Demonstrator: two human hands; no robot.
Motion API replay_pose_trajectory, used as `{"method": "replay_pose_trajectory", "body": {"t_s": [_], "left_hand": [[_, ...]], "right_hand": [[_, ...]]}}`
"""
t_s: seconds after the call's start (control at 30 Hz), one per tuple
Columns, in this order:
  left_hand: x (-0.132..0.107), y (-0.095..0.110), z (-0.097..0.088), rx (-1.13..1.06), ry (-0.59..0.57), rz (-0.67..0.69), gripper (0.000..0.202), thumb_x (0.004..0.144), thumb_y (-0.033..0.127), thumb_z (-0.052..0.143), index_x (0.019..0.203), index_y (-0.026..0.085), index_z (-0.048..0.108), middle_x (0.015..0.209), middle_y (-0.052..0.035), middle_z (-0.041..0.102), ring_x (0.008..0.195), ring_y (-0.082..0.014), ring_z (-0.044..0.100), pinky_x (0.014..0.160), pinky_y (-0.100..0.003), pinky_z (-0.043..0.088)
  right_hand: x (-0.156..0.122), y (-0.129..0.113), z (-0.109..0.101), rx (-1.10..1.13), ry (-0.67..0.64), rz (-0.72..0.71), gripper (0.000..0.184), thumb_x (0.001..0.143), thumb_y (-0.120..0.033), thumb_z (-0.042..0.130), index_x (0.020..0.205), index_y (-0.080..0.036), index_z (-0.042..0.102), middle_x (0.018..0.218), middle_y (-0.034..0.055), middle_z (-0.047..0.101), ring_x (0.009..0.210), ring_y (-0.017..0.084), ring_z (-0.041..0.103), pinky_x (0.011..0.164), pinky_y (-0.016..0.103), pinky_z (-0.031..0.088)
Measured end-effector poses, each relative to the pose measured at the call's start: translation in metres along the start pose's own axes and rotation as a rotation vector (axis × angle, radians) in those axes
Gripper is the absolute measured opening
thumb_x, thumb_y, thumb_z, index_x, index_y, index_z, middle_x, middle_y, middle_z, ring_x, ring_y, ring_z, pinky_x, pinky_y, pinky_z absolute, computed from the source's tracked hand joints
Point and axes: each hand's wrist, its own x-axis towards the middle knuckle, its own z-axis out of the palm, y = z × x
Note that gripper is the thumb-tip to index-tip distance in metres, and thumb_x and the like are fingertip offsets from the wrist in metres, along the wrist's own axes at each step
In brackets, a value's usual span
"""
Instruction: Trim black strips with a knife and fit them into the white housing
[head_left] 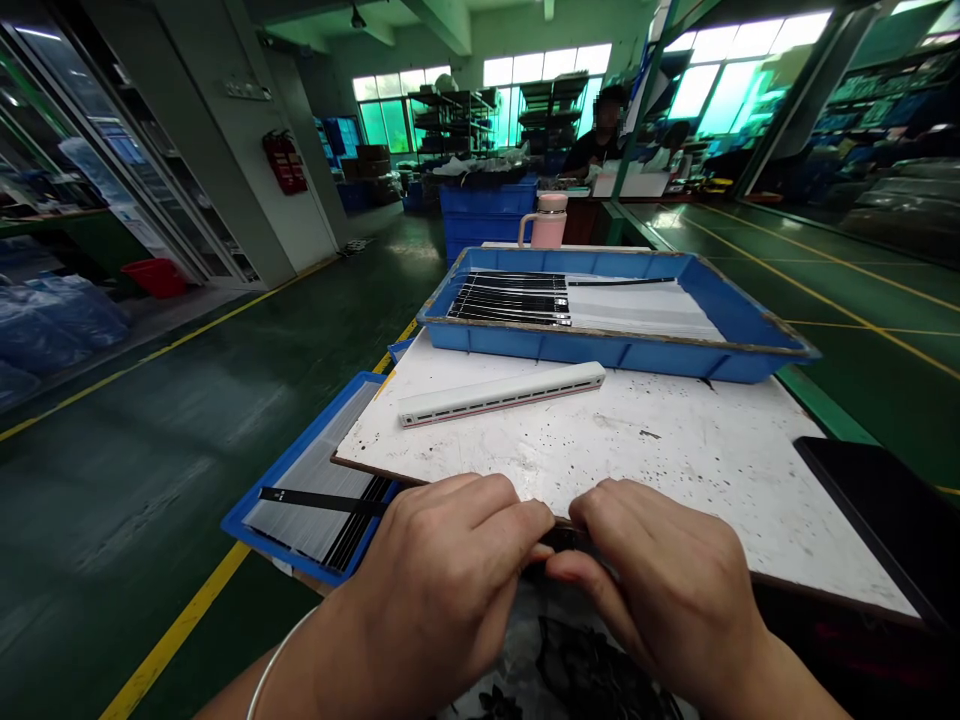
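My left hand [457, 560] and my right hand [667, 570] are close together at the near table edge, both with curled fingers. A flat black strip [322, 500] runs from the left into my left fist. In line with it, a dark bit shows between my thumbs, so both hands appear to grip the strip; my fingers hide most of it. Beyond my hands, a long white bar [502, 395] with a row of dark dashes and a reddish line along its side lies slantwise on the white table [675, 440].
A blue tray [622, 355] of black and white strips stands at the table's back. Behind it is a pink mug [548, 225]. Lower left, another blue tray [300, 450] holds strips. A dark flat object [877, 510] lies at right. A person [600, 140] sits farther back.
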Motion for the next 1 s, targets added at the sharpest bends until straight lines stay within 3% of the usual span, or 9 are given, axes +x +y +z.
{"method": "replay_pose_trajectory", "body": {"t_s": [1.0], "left_hand": [[-0.0009, -0.0015, 0.0007, -0.064, -0.024, -0.028, 0.019, 0.090, 0.006, 0.051, 0.097, 0.015, 0.065, 0.076, -0.0022, 0.059, 0.068, -0.0155, 0.052, 0.059, -0.030, 0.035]], "right_hand": [[-0.0069, -0.0001, 0.0080, 0.120, 0.018, -0.007, 0.029, 0.101, -0.033, 0.053, 0.075, -0.020, 0.048, 0.065, -0.0008, 0.043, 0.059, 0.014, 0.038, 0.056, 0.034, 0.023]]}}
